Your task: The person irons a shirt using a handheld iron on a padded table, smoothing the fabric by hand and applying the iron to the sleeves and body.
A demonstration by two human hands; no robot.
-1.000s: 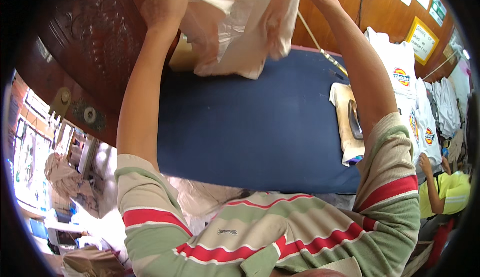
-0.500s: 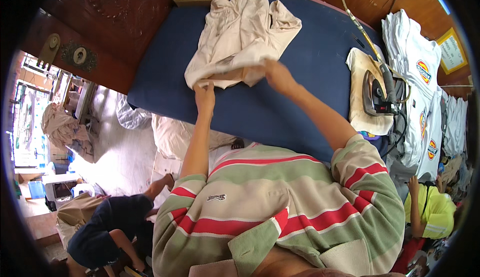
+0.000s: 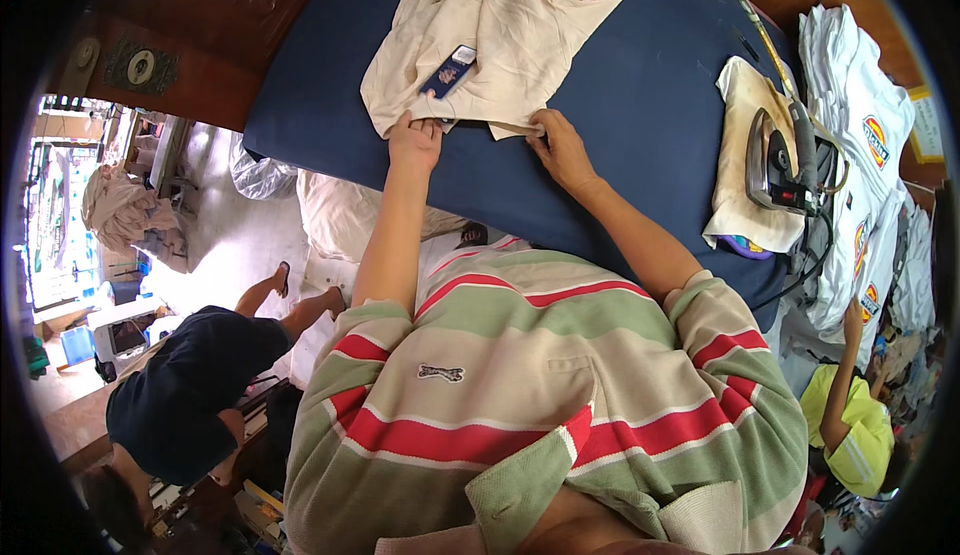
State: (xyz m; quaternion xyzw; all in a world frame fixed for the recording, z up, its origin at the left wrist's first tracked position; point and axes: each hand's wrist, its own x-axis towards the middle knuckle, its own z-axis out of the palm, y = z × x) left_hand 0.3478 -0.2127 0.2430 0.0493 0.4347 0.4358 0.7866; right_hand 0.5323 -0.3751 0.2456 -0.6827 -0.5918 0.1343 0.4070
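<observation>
A creased beige garment (image 3: 490, 45) lies spread over the navy-covered ironing table (image 3: 640, 85), its near edge toward me. On its lower part rests a dark blue hang tag (image 3: 447, 73) on a thin string. My left hand (image 3: 415, 142) is closed on the near edge at the left, below the tag. At the right end of that same edge, my right hand (image 3: 563, 155) pinches the cloth between thumb and fingers. The garment's far end runs out of the top of the picture.
An iron (image 3: 775, 165) stands on a scorched beige pad (image 3: 735, 145) at the right, its cord hanging beside. White garments (image 3: 850, 105) hang beyond it. One person in dark clothes (image 3: 190, 395) bends at lower left; another in a yellow top (image 3: 850, 420) is at lower right.
The garment's lifted near edge has come down flat, and the blue hang tag now shows on top. My right hand has lowered with the edge. The view has shifted, hiding the cardboard box.
</observation>
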